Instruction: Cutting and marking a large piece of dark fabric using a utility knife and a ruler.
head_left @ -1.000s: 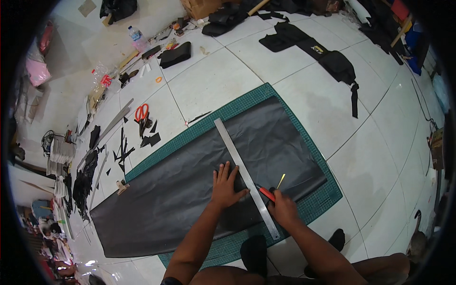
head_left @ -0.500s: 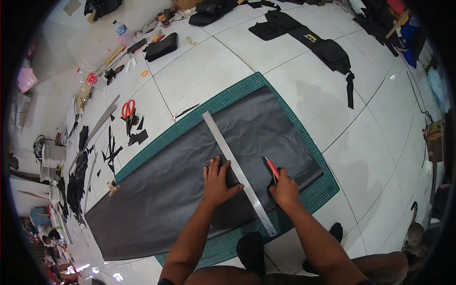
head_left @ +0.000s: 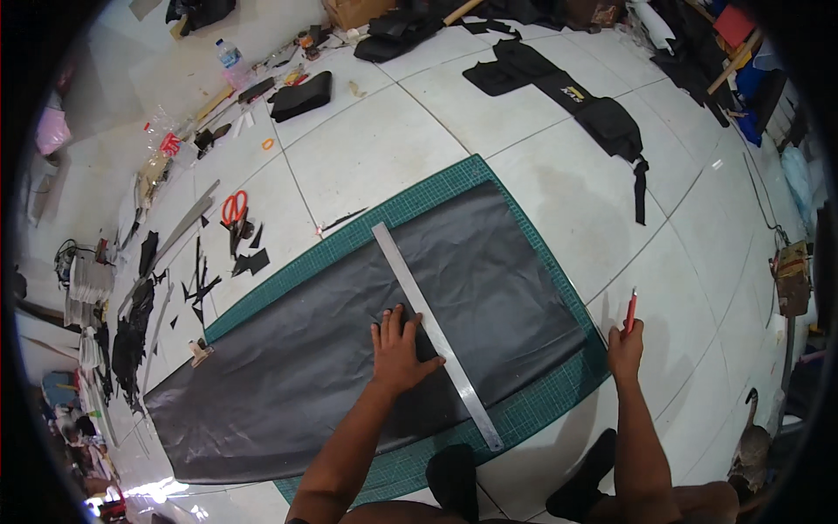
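A large sheet of black, leather-like material (head_left: 288, 384) lies with faint creases over a green cutting mat (head_left: 559, 393). Across the sheet runs a long steel ruler (head_left: 436, 339), its near end over the mat's bare edge. My left hand (head_left: 402, 354) lies flat and open, fingers spread on the sheet, the thumb at the ruler's edge. Well to the right, off the mat and above the floor tiles, my right hand (head_left: 625, 351) is closed around a slim red cutter knife (head_left: 631, 312), which points away from me with a pale tip.
Orange-handled scissors (head_left: 235, 210) and black scraps (head_left: 253, 262) lie left of the mat. A small clip (head_left: 200, 353) sits at the sheet's left edge. A black sewn piece with straps (head_left: 602, 122) is on the tiles beyond. My feet (head_left: 452, 480) stand close to the near edge.
My right hand has moved right with the cutter knife, from over the sheet to beyond the mat. My left hand and the ruler keep their place on the sheet; the view has shifted slightly.
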{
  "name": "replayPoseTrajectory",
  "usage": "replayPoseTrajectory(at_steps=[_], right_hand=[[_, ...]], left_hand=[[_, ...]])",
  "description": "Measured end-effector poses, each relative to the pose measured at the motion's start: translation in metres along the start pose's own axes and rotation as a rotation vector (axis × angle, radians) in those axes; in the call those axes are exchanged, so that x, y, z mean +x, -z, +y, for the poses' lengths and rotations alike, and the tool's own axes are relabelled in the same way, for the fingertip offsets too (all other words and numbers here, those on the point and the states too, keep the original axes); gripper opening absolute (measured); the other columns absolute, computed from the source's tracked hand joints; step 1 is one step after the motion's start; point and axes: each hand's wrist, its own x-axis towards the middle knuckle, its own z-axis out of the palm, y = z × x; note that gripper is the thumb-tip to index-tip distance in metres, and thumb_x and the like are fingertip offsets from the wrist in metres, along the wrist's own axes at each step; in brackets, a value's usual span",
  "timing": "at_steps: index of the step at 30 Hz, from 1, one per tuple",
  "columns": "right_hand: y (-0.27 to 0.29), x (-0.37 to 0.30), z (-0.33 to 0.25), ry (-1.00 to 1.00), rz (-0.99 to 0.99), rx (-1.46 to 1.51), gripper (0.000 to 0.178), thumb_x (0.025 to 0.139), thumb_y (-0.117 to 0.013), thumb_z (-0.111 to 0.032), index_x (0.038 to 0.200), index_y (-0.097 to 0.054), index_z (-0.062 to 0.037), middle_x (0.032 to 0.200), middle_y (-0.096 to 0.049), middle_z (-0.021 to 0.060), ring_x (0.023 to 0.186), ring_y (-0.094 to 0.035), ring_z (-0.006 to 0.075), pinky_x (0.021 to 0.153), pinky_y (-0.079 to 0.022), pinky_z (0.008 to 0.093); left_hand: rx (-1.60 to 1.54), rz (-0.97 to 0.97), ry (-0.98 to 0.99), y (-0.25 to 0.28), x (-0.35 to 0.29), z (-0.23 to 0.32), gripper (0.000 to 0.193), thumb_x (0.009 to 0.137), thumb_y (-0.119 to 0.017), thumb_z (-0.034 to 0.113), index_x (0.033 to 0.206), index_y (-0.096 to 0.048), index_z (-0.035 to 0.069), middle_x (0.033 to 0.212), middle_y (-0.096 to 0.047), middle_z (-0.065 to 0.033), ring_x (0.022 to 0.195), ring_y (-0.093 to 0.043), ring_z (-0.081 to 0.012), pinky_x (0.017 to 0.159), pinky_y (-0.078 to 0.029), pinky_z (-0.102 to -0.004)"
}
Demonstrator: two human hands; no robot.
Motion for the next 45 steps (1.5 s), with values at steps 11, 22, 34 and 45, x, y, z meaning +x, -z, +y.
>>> replayPoseTrajectory(at_steps=[11,22,34,45], right_hand=[[-0.045,-0.164,-0.177,-0.458,-0.857,1.118,0.041,0.096,-0.065,-0.016,0.124,-0.038,-0.0062,0.106,-0.065,0.0148,0.077,-0.068,0.0173,0.055,-0.052,0.0269],[-0.025,-0.166,-0.165,-0.147,-0.873,1.022,0.028,0.096,-0.060,-0.004,0.123,-0.053,0.0017,0.115,-0.063,0.0149,0.091,-0.068,0.0158,0.068,-0.058,0.0279],[-0.031,-0.183,-0.153,-0.156,-0.959,1.113,0.036,0.100,-0.055,-0.010,0.133,-0.044,0.0003,0.120,-0.059,0.0147,0.099,-0.066,0.0194,0.081,-0.057,0.0327],[-0.038,-0.176,-0.163,0.107,-0.589,0.835,0.032,0.100,-0.058,-0.015,0.129,-0.057,-0.0027,0.105,-0.066,0.0090,0.083,-0.065,0.0118,0.068,-0.054,0.0240]], left_hand=[[-1.778,-0.463,0.408,-0.018,-0.061,0.065,0.059,0.103,-0.036,0.053,0.143,-0.043,0.010,0.118,-0.060,-0.0077,0.102,-0.059,-0.0204,0.068,-0.046,-0.0310],[-2.077,-0.410,0.380,0.010,-0.029,0.088,0.053,0.103,-0.037,0.048,0.142,-0.039,0.012,0.120,-0.060,-0.0113,0.112,-0.059,-0.0301,0.094,-0.050,-0.0453],[-2.101,-0.408,0.369,0.014,-0.030,0.085,0.051,0.105,-0.031,0.048,0.133,-0.046,0.008,0.114,-0.060,-0.0103,0.111,-0.060,-0.0307,0.098,-0.048,-0.0473],[-2.130,-0.428,0.330,-0.010,-0.044,0.092,0.050,0.104,-0.036,0.046,0.133,-0.047,0.007,0.124,-0.057,-0.0115,0.121,-0.053,-0.0294,0.103,-0.044,-0.0469]])
